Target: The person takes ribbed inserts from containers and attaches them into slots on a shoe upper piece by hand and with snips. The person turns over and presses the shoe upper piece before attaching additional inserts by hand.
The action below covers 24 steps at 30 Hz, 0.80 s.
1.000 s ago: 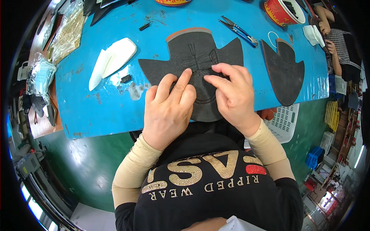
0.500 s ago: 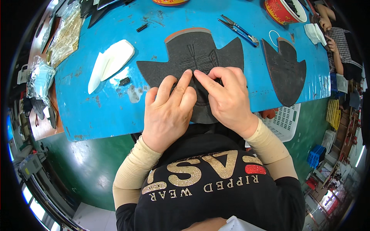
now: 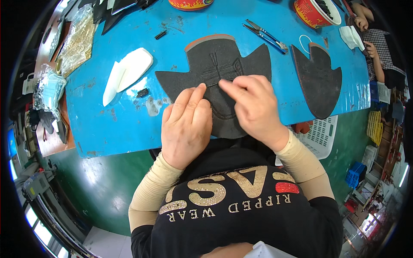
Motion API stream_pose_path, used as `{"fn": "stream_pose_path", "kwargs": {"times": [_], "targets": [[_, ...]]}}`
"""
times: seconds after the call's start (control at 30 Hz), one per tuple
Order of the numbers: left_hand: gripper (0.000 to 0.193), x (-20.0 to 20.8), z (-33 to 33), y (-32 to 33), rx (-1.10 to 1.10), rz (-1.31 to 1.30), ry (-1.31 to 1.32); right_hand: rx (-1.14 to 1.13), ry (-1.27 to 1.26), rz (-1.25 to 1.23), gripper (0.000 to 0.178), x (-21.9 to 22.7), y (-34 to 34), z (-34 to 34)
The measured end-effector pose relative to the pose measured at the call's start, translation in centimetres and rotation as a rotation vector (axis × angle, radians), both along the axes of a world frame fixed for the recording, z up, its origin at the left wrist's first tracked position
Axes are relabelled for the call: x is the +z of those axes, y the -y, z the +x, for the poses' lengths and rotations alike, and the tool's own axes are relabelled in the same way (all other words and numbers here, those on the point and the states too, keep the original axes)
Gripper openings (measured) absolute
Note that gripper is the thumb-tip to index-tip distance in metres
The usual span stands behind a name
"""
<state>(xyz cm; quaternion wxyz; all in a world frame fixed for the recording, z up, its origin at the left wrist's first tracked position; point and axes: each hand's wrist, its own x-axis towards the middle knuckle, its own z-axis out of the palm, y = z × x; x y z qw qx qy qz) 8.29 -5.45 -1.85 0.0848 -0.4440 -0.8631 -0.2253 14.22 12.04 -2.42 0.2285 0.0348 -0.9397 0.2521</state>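
A dark grey felt piece (image 3: pixel 251 62) with pointed side wings, stitched lines and an orange strip along its far edge lies on the blue table in front of me. My left hand (image 3: pixel 187 122) rests over its near left part, index finger stretched out to the stitched middle and the thumb apart from it. From the right, my right hand (image 3: pixel 256 105) points its outstretched index finger at the same middle; its other fingers curl and its thumb is hidden. Between the two fingertips is a small gap, and I see nothing held there.
Blue-handled thread snips (image 3: pixel 266 36) lie beyond the felt. A second dark piece with a white loop (image 3: pixel 317 81) is at right, white cut shapes (image 3: pixel 134 69) at left. Red bowls (image 3: pixel 307 15) stand at the back; a white basket (image 3: pixel 327 135) sits below the edge. A co-worker's hand (image 3: pixel 371 49) shows far right.
My left fingertip has drawn back slightly toward me and left, widening the gap. The right index fingertip has shifted a little right. The felt piece has barely moved.
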Motion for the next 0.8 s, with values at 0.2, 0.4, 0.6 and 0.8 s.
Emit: {"fn": "stream_pose_path", "kwargs": {"times": [0.2, 0.4, 0.6, 0.8], "targets": [[0.015, 0.1, -0.1, 0.1, -0.028, 0.049, -0.066, -0.029, -0.065, -0.122, 0.031, -0.1, 0.0, 0.2], [0.015, 0.3, -0.1, -0.3, -0.071, -0.009, -0.098, 0.01, -0.114, -0.089, 0.03, -0.2, 0.1, 0.3], [0.018, 0.5, -0.1, -0.7, -0.061, -0.058, -0.081, -0.041, -0.07, 0.041, 0.034, 0.5, 0.3, 0.3], [0.02, 0.5, 0.1, -0.6, -0.019, -0.088, -0.072, -0.02, -0.016, 0.092, 0.034, 0.3, 0.7, 0.3]]}}
